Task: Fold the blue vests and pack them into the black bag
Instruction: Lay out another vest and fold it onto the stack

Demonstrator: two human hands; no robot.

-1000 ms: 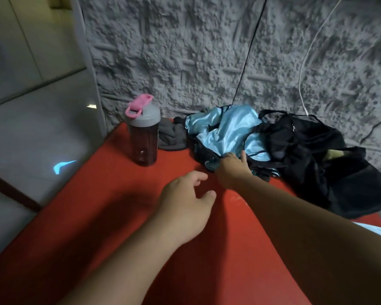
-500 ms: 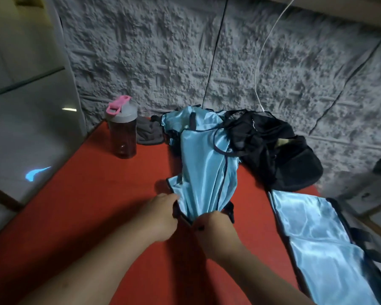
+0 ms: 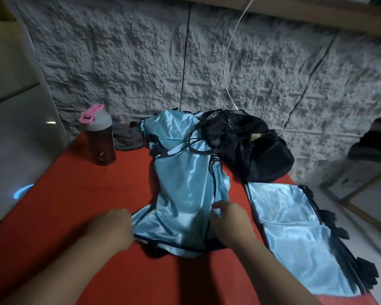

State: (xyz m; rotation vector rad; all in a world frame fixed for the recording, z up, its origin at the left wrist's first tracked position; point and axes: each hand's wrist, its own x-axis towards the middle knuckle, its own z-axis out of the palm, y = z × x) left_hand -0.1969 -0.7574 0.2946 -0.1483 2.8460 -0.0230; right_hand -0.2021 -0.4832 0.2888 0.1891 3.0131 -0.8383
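Satin-blue vest (image 3: 183, 194), stretched lengthways from the black bag (image 3: 251, 148), is gripped at its near hem by left hand (image 3: 112, 230) and right hand (image 3: 231, 223), apparently to spread it for folding.

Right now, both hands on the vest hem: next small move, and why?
Probably draw the hem corners apart to flatten it. The left hand and right hand grip the bunched blue vest, whose top lies on the pile beside the black bag.
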